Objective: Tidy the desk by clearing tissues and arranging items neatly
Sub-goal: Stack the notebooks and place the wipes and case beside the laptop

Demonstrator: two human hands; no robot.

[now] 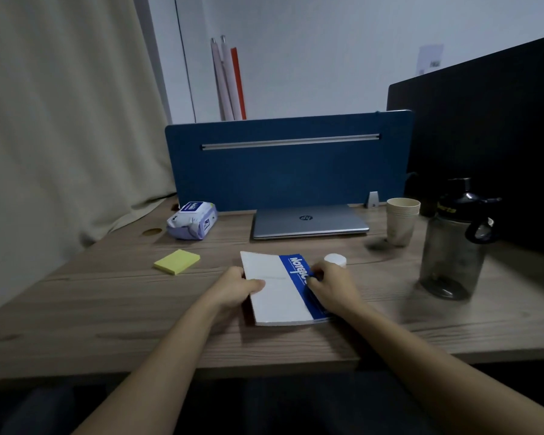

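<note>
You are gripping the notebook (280,287) at both edges, left hand (236,288) pinching its left side, right hand (333,285) curled on its blue strip, on the tabletop (107,302) before the laptop (310,221). Sliding it rightward is risking knocking the white cap (336,259) touching your right hand.

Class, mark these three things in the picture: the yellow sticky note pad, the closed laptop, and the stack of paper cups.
yellow sticky note pad (177,261), head view, middle of its top sheet.
closed laptop (310,219), head view, lid near the logo.
stack of paper cups (401,222), head view, outer wall of the cups.
</note>
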